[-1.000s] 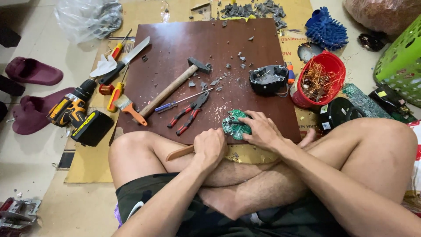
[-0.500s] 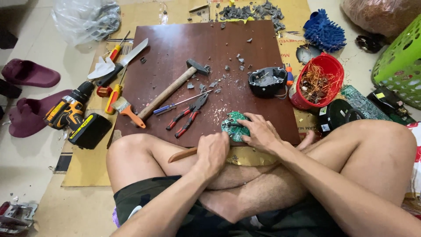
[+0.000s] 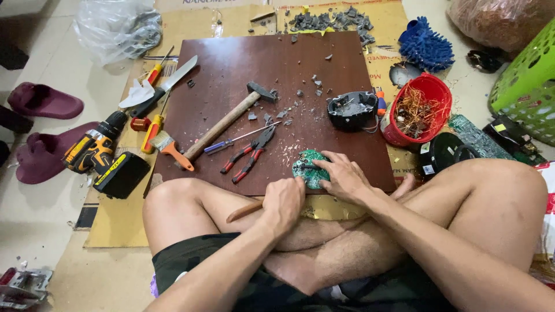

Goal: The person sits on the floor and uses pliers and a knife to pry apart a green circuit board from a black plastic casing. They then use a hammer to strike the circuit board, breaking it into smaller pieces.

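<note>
The floor [image 3: 34, 214] is made of pale, shiny tiles. A big sheet of brown cardboard [image 3: 115, 225] lies flat on it. A dark brown wooden board [image 3: 277, 63] lies on the cardboard. A green plastic basket [image 3: 529, 81] with holes stands at the right. Soft, even light fills the room.

Bare board [image 3: 243, 63] toward frame top centre, my hands can pass there. Hammer [image 3: 228, 121], pliers [image 3: 248, 153] and screwdriver [image 3: 240, 138] block the left-centre. Black casing [image 3: 351, 110] and red bowl [image 3: 417, 110] block the right.
</note>
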